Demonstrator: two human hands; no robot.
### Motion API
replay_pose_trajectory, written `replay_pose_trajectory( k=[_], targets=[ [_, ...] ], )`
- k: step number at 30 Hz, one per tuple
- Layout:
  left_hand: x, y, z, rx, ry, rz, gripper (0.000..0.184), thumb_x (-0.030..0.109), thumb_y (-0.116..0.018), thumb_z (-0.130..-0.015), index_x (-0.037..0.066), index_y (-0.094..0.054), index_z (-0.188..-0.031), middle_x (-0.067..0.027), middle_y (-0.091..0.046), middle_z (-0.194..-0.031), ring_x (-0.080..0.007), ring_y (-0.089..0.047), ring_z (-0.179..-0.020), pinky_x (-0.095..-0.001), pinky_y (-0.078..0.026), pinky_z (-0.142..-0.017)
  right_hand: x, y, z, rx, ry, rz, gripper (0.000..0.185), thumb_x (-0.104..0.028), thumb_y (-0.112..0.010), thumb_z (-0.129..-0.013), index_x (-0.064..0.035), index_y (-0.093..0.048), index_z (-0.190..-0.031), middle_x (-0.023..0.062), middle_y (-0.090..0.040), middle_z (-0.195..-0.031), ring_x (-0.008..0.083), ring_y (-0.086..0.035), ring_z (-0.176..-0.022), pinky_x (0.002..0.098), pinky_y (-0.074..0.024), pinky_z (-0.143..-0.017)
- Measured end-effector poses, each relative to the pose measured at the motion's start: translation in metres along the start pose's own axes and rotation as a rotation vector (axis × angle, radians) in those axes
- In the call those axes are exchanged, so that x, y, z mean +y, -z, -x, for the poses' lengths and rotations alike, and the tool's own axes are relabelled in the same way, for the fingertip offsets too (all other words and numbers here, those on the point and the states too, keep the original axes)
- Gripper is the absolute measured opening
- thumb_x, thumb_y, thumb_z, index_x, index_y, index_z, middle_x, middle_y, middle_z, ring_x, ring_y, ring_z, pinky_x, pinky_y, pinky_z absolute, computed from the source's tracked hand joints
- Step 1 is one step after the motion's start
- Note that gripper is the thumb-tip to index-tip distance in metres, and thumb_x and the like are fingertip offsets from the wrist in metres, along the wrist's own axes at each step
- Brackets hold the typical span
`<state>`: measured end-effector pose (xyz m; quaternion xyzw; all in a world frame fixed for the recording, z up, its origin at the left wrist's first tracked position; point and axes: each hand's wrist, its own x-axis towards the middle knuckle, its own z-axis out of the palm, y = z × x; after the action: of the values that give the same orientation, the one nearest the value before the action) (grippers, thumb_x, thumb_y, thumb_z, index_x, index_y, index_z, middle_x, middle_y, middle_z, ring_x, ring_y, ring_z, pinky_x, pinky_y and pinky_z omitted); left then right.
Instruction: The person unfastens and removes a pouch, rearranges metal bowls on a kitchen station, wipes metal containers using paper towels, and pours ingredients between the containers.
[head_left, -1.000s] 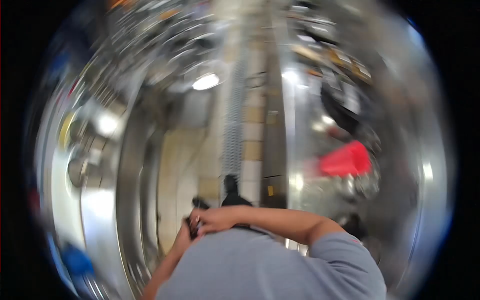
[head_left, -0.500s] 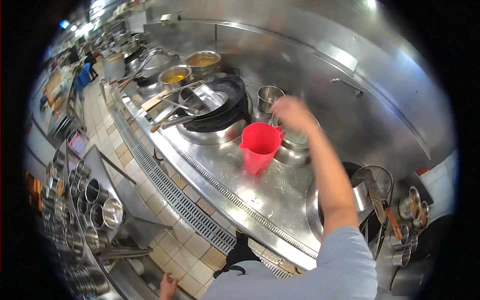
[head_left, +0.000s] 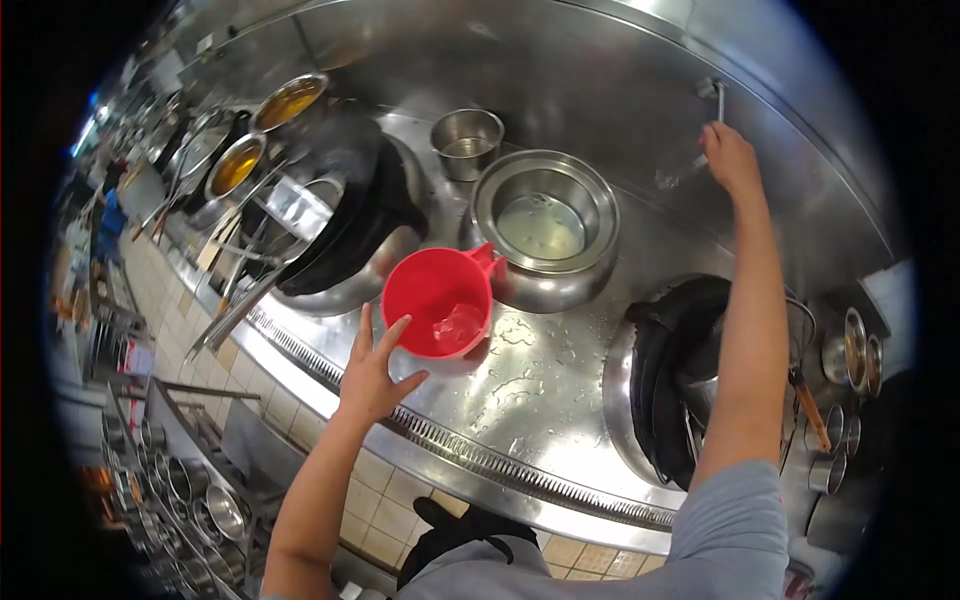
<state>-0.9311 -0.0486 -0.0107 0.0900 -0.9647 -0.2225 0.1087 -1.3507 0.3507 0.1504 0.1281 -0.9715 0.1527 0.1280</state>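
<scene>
Past the left hand (head_left: 372,385), fingers spread and empty, stands a red jug (head_left: 430,292); the right hand (head_left: 733,160) clasps a tap (head_left: 721,103).

Smooth red plastic pitcher (head_left: 418,290) on glossy, wet metal counter (head_left: 520,400)

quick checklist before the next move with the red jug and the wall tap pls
1. Right hand on the tap: ok, fingers closed around it.
2. Red jug standing upright: ok, its open top faces up.
3. Left hand gripping the red jug: not ok, fingers are spread by the near rim; contact cannot be told.
4. Red jug under the tap: not ok, it stands well to the left.
5. Counter dry: not ok, wet patches show beside the jug.
6. How full the jug is: cannot tell.
</scene>
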Motion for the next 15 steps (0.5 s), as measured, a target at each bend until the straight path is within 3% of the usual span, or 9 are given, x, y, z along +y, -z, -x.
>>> replay_pose_trajectory(
  k=[2, 3, 6, 8, 10, 12, 13, 14, 15],
  targets=[
    [-0.018, -0.025, -0.029, -0.142, -0.037, 0.171, 0.053, 0.024, -0.091, -0.065, 0.012, -0.067, -0.110, -0.0220, -0.053, -0.137, -0.0400, -0.059, -0.116, -0.0458, -0.051, -0.095, 0.060, -0.010, 0.028, 0.098, 0.036, -0.043, 0.039, -0.032, -0.043, -0.104, -0.0143, -0.050, -0.138, 0.0233, -0.067, -0.116, 0.0454, -0.063, -0.108, 0.0513, -0.0489, -0.090],
    [-0.020, -0.034, -0.038, -0.087, -0.015, 0.192, 0.040, 0.019, -0.091, -0.065, 0.006, -0.066, -0.092, -0.0161, -0.062, -0.119, -0.0370, -0.065, -0.104, -0.0430, -0.053, -0.088, 0.088, -0.014, 0.037, 0.200, 0.103, -0.097, 0.039, -0.028, -0.044, -0.104, -0.0142, -0.046, -0.140, 0.0255, -0.067, -0.115, 0.0469, -0.063, -0.107, 0.0535, -0.0477, -0.089],
    [0.013, -0.010, -0.066, -0.103, 0.030, 0.514, 0.037, 0.011, -0.090, -0.065, 0.004, -0.066, -0.092, -0.0149, -0.066, -0.113, -0.0281, -0.069, -0.098, -0.0361, -0.056, -0.080, 0.101, -0.010, 0.041, 0.186, 0.062, -0.075, 0.040, -0.025, -0.043, -0.105, -0.0130, -0.040, -0.143, 0.0297, -0.066, -0.113, 0.0486, -0.061, -0.109, 0.0553, -0.0465, -0.091],
    [0.057, 0.031, -0.091, -0.136, -0.139, 0.559, 0.037, 0.008, -0.090, -0.063, 0.003, -0.066, -0.092, -0.0128, -0.067, -0.109, -0.0225, -0.070, -0.094, -0.0334, -0.056, -0.077, 0.103, -0.007, 0.036, 0.166, 0.019, -0.023, 0.041, -0.027, -0.044, -0.104, -0.0090, -0.042, -0.141, 0.0326, -0.065, -0.113, 0.0483, -0.061, -0.110, 0.0550, -0.0469, -0.093],
    [0.140, 0.080, -0.124, -0.188, -0.262, 0.290, 0.037, 0.016, -0.088, -0.068, 0.005, -0.066, -0.096, -0.0123, -0.068, -0.110, -0.0261, -0.071, -0.094, -0.0358, -0.057, -0.078, 0.106, -0.001, 0.032, 0.051, -0.041, 0.074, 0.040, -0.027, -0.046, -0.104, -0.0058, -0.044, -0.138, 0.0307, -0.065, -0.115, 0.0476, -0.061, -0.111, 0.0549, -0.0472, -0.094],
    [0.205, 0.072, -0.173, -0.163, -0.498, -0.041, 0.041, 0.027, -0.083, -0.073, 0.008, -0.066, -0.105, -0.0140, -0.068, -0.114, -0.0298, -0.070, -0.102, -0.0417, -0.057, -0.082, 0.108, 0.015, 0.028, -0.006, -0.059, 0.097, 0.037, -0.027, -0.048, -0.103, -0.0042, -0.048, -0.132, 0.0288, -0.066, -0.115, 0.0468, -0.060, -0.112, 0.0549, -0.0476, -0.093],
    [0.227, 0.042, -0.202, -0.097, -0.672, -0.159, 0.049, 0.037, -0.079, -0.075, 0.011, -0.065, -0.114, -0.0153, -0.068, -0.117, -0.0323, -0.067, -0.109, -0.0465, -0.055, -0.088, 0.109, 0.021, 0.026, -0.057, -0.066, 0.114, 0.035, -0.028, -0.049, -0.102, -0.0040, -0.050, -0.129, 0.0283, -0.066, -0.116, 0.0466, -0.060, -0.113, 0.0546, -0.0475, -0.094],
    [0.269, 0.021, -0.220, -0.176, -0.645, -0.205, 0.052, 0.039, -0.080, -0.075, 0.013, -0.065, -0.118, -0.0148, -0.069, -0.115, -0.0328, -0.065, -0.112, -0.0476, -0.054, -0.091, 0.107, 0.026, 0.022, -0.106, -0.066, 0.131, 0.034, -0.028, -0.051, -0.101, -0.0039, -0.051, -0.126, 0.0278, -0.065, -0.117, 0.0463, -0.060, -0.114, 0.0543, -0.0474, -0.095],
    [0.298, -0.008, -0.240, -0.162, -0.748, -0.237, 0.055, 0.045, -0.079, -0.076, 0.014, -0.066, -0.119, -0.0132, -0.071, -0.113, -0.0326, -0.067, -0.110, -0.0477, -0.056, -0.088, 0.109, 0.030, 0.017, -0.111, -0.056, 0.154, 0.034, -0.029, -0.053, -0.100, -0.0037, -0.053, -0.122, 0.0271, -0.066, -0.117, 0.0458, -0.060, -0.114, 0.0543, -0.0473, -0.095]
  ],
)
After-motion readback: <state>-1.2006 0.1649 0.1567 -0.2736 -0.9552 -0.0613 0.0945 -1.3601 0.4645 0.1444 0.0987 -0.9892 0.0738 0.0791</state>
